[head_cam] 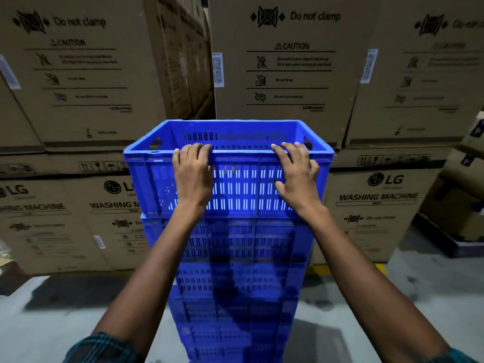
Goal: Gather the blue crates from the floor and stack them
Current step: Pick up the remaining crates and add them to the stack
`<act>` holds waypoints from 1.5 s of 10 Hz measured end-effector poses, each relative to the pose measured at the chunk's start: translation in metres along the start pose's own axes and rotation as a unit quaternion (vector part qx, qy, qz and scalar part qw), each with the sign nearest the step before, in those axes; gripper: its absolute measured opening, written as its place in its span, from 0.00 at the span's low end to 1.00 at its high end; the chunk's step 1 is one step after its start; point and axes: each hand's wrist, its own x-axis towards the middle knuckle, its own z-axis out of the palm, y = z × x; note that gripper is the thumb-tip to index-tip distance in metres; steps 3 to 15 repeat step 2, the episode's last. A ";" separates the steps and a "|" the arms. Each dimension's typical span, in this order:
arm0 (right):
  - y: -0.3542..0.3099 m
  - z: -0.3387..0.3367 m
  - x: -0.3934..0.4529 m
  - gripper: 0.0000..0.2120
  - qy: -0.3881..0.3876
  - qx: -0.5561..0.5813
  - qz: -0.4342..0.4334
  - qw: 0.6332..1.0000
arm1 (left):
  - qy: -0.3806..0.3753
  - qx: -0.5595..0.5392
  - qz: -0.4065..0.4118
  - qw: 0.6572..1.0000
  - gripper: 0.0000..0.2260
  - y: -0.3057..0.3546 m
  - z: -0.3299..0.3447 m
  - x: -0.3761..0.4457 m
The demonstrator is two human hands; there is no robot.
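Now the top blue slotted plastic crate sits on a tall stack of matching blue crates standing on the grey concrete floor. Both the left hand and right hand grip its near rim, fingers curled over the edge. Brown cardboard washing-machine boxes stand behind.

Both forearms are bare from each hand back to the elbow; the left sleeve and right sleeve are dark teal plaid, pushed up.
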 end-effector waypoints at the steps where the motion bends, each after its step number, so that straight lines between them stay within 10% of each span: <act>1: -0.001 -0.002 -0.012 0.43 0.001 0.007 -0.018 1.000 | -0.016 -0.001 0.001 1.000 0.26 0.024 -0.001 -0.018; 15: -0.004 -0.004 -0.014 0.42 0.011 0.040 -0.013 0.999 | -0.020 -0.006 -0.023 1.000 0.28 0.037 -0.004 -0.021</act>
